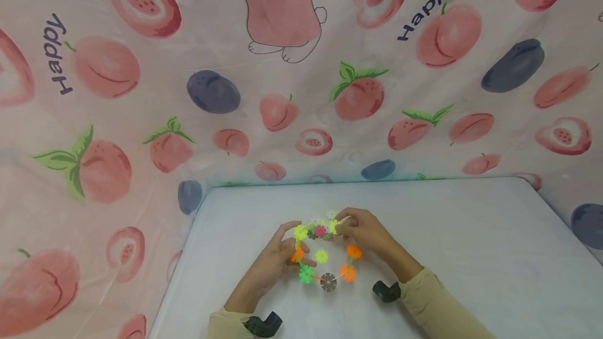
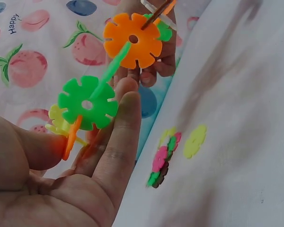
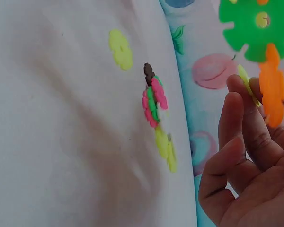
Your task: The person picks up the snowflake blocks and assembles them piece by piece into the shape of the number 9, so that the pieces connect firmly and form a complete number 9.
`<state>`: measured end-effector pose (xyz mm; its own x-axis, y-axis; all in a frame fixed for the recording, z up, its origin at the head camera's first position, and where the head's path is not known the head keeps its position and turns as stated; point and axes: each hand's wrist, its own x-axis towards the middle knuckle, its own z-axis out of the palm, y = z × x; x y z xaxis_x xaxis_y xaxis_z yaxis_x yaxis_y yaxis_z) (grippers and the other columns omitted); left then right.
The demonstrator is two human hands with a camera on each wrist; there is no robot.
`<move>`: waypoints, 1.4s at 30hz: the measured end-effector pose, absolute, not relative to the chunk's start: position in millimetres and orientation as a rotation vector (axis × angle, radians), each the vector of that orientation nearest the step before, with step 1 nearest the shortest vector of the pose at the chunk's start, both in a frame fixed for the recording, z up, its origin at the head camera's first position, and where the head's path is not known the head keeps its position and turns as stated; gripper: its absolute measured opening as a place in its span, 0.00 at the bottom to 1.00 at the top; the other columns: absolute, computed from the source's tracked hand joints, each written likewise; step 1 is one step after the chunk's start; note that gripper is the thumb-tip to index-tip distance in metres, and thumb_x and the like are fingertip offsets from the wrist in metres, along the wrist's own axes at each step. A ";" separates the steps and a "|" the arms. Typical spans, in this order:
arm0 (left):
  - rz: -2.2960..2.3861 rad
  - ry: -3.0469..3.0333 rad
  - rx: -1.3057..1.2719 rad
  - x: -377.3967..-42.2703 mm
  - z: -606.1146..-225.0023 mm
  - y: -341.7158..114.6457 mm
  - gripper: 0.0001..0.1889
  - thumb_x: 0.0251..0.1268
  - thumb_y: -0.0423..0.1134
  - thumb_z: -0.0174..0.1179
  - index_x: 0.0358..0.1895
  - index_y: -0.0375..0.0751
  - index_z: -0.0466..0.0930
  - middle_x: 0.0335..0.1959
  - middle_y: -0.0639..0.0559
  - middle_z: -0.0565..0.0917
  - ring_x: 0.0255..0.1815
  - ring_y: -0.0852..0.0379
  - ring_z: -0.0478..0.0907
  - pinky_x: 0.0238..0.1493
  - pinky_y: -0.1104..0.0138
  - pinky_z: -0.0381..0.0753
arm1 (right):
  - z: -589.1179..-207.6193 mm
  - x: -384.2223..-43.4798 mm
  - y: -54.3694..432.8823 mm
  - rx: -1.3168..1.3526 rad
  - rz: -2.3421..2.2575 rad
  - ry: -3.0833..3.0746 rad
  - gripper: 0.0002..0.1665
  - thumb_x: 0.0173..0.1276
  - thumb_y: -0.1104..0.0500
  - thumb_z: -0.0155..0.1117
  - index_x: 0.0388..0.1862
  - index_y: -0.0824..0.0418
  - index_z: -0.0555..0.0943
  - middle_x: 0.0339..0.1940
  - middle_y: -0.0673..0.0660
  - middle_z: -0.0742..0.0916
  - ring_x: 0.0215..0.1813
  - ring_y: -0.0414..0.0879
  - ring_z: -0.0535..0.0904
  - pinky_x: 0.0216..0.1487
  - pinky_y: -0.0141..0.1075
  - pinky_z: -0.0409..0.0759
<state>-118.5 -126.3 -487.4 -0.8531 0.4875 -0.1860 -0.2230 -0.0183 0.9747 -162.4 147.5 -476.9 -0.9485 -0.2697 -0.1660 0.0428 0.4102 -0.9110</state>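
Note:
A chain of notched plastic snowflake discs curves between the hands in the head view, with a green disc [image 1: 306, 274], a grey-brown disc [image 1: 328, 282] and orange discs [image 1: 347, 272] along its near side. My left hand [image 1: 273, 263] holds the chain at its left side; in the left wrist view the thumb lies against an orange disc [image 2: 72, 139] beside a green disc [image 2: 87, 104]. With its fingertips my right hand [image 1: 363, 228] pinches a yellow disc [image 3: 248, 85], seen edge-on in the right wrist view. Chain pieces partly hide those fingers.
A small pile of loose discs [image 3: 154, 99] in pink, green, brown, white and yellow lies on the white table [image 1: 471, 255]. A single yellow disc [image 1: 321, 257] lies apart from it. Behind the table hangs a fruit-print cloth [image 1: 320, 82].

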 end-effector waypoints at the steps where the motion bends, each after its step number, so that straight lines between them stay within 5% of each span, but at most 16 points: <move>1: 1.923 1.782 0.271 -118.3 -487.2 -126.0 0.25 0.85 0.43 0.43 0.78 0.60 0.53 0.50 0.45 0.80 0.51 0.42 0.88 0.55 0.54 0.86 | -476.0 -162.1 146.8 -0.205 -1.563 2.384 0.14 0.69 0.55 0.69 0.51 0.58 0.83 0.35 0.64 0.90 0.37 0.54 0.85 0.35 0.38 0.78; 10: 1.912 1.829 0.227 -116.2 -488.9 -124.0 0.26 0.85 0.36 0.41 0.78 0.65 0.54 0.58 0.31 0.77 0.54 0.44 0.88 0.54 0.61 0.86 | -470.6 -160.2 141.8 -0.220 -1.595 2.400 0.14 0.70 0.54 0.69 0.52 0.55 0.82 0.36 0.64 0.90 0.41 0.55 0.85 0.46 0.42 0.82; 21: 1.960 1.751 0.280 -117.4 -492.7 -121.7 0.24 0.84 0.47 0.42 0.78 0.62 0.54 0.52 0.44 0.77 0.54 0.41 0.87 0.58 0.51 0.85 | -461.5 -157.1 136.3 -0.250 -1.612 2.396 0.14 0.70 0.54 0.69 0.51 0.56 0.82 0.35 0.63 0.91 0.44 0.62 0.84 0.49 0.51 0.81; 28: 1.948 1.749 0.275 -116.5 -493.6 -120.2 0.24 0.84 0.47 0.42 0.78 0.61 0.54 0.52 0.42 0.77 0.53 0.41 0.87 0.58 0.53 0.85 | -459.6 -157.3 133.3 -0.289 -1.620 2.390 0.13 0.70 0.55 0.69 0.51 0.56 0.82 0.30 0.57 0.90 0.44 0.62 0.84 0.44 0.44 0.78; 35: 1.922 1.749 0.248 -114.6 -491.2 -118.7 0.25 0.85 0.40 0.40 0.78 0.60 0.53 0.60 0.28 0.75 0.52 0.42 0.88 0.54 0.58 0.87 | -455.5 -155.1 129.7 -0.293 -1.650 2.387 0.13 0.70 0.55 0.68 0.51 0.55 0.83 0.27 0.53 0.89 0.43 0.58 0.84 0.48 0.45 0.78; 39: 1.916 1.738 0.245 -113.6 -488.2 -118.5 0.24 0.86 0.37 0.39 0.77 0.63 0.55 0.61 0.27 0.75 0.52 0.43 0.88 0.54 0.58 0.87 | -453.7 -155.2 128.5 -0.298 -1.657 2.396 0.13 0.71 0.54 0.68 0.52 0.55 0.84 0.27 0.53 0.89 0.41 0.53 0.84 0.51 0.44 0.79; 42: 1.911 1.733 0.258 -113.5 -487.2 -118.5 0.25 0.85 0.37 0.40 0.78 0.60 0.54 0.59 0.29 0.77 0.52 0.42 0.88 0.53 0.58 0.87 | -452.4 -155.1 127.8 -0.296 -1.668 2.385 0.13 0.70 0.53 0.68 0.51 0.55 0.85 0.27 0.52 0.89 0.44 0.59 0.84 0.52 0.44 0.79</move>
<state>-113.5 -118.5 -487.2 -0.8345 0.5081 -0.2131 -0.2616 -0.0249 0.9649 -155.1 127.8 -452.4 -0.9565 -0.2854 -0.0606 -0.0409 0.3370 -0.9406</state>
